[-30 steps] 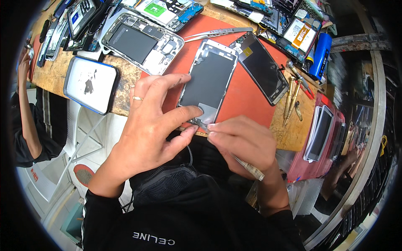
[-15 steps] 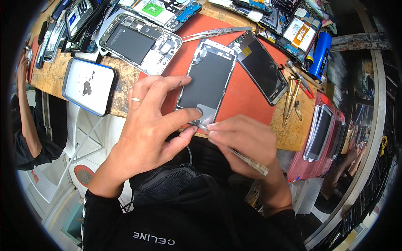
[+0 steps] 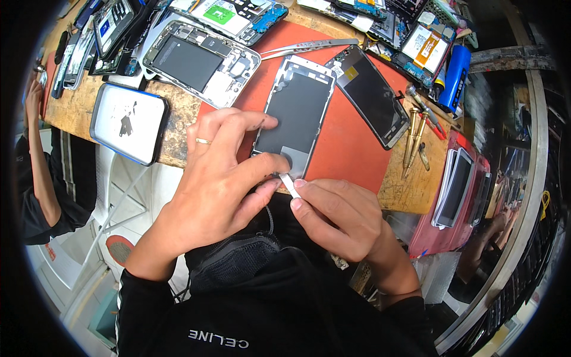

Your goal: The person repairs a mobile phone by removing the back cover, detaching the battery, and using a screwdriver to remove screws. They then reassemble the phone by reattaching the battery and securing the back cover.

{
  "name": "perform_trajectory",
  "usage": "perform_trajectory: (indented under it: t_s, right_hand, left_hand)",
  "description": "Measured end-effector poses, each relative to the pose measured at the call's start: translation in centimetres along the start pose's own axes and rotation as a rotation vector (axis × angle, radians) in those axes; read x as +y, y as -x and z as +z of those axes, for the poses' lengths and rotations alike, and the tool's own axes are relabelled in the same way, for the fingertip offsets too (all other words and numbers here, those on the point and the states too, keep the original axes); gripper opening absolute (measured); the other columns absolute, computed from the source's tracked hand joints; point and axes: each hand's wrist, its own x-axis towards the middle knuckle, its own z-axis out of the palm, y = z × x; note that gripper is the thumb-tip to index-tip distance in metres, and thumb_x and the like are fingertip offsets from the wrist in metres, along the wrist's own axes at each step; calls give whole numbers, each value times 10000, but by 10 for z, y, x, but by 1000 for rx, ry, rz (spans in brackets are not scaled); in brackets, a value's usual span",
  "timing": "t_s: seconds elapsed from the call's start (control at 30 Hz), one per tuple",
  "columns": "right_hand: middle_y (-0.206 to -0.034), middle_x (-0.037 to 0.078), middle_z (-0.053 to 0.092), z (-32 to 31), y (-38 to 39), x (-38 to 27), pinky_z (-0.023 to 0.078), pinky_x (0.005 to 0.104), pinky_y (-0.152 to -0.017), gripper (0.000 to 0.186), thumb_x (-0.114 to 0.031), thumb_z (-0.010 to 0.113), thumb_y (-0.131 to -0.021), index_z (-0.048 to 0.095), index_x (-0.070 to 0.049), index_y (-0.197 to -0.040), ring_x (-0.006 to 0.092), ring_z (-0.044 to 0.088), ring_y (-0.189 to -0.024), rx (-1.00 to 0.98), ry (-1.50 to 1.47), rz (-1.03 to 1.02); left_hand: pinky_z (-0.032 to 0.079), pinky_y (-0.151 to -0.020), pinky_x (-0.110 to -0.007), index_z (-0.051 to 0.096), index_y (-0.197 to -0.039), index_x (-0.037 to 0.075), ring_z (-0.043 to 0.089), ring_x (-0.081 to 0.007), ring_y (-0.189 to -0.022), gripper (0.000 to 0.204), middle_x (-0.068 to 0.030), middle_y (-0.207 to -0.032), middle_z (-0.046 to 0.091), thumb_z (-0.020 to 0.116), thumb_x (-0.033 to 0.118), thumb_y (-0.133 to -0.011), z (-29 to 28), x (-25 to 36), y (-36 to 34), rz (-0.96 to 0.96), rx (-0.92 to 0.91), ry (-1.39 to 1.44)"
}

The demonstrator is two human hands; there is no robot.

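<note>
My left hand (image 3: 220, 172) is closed on a white-edged phone part (image 3: 294, 104) with a dark centre on a red mat (image 3: 351, 154); a fingertip rests on its surface and the thumb grips its lower edge. My right hand (image 3: 339, 217) pinches a metal tool (image 3: 288, 183), probably tweezers, its tip at that lower edge beside my left index finger. A dark screen with flex cable (image 3: 372, 95) lies to the right, metal tweezers (image 3: 309, 44) above, an opened phone (image 3: 199, 62) to the upper left. Small dark pieces lie in a white blue-rimmed tray (image 3: 128, 124).
Several disassembled phones (image 3: 122, 35) crowd the bench's back. Screwdrivers (image 3: 410, 143) and a blue cylinder (image 3: 455, 80) lie right, near a red mat with phone parts (image 3: 446, 199). The wooden bench (image 3: 74, 113) ends before my lap. Another person's arm (image 3: 41, 160) shows at left.
My right hand and tool have turned, the flat side of the tool now showing near the phone's edge and its far end more hidden. My left fingers have slid slightly down the phone.
</note>
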Motion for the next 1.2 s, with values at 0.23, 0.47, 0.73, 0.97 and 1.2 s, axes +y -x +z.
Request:
perform_trajectory:
  t_s: [0.23,0.47,0.73,0.97,1.2]
  right_hand:
    - [-1058,194,794,-9,-1,-2,666,386,-733,217,60,844,-871,763,29,-1070,328,803,-881,-37,-139,120]
    - [-1025,188,815,6,-6,-5,655,370,-755,251,134,847,-851,781,27,-1069,304,822,-878,118,-397,429]
    - [-1044,195,789,6,-6,-1,654,376,-743,238,115,846,-825,775,59,-1046,319,804,-874,47,-312,308]
    - [-1061,199,774,1,-8,-9,669,379,-761,163,36,808,-869,766,63,-1024,319,795,-900,-39,-151,157]
    - [-1079,220,790,14,3,-7,677,382,-762,182,23,809,-882,734,54,-1045,312,802,-922,8,7,-16]
  left_hand:
    - [335,-1212,-555,791,-1124,125,518,-418,-1390,298,-164,-1488,599,870,124,-837,-2,0,-1,-34,-28,18]
    - [362,-1201,-546,807,-1162,119,537,-411,-1394,332,-181,-1508,594,886,153,-841,-7,-5,6,5,16,51]
    - [371,-1201,-538,838,-1143,155,525,-416,-1410,292,-180,-1542,580,861,135,-853,-5,-2,4,3,-19,-16]
    - [363,-1211,-547,827,-1136,156,507,-422,-1432,296,-177,-1552,573,849,119,-844,-5,-4,5,-16,-40,17]
    - [362,-1214,-545,821,-1161,140,506,-428,-1441,362,-180,-1563,569,848,77,-805,-6,-2,5,-24,-46,8]
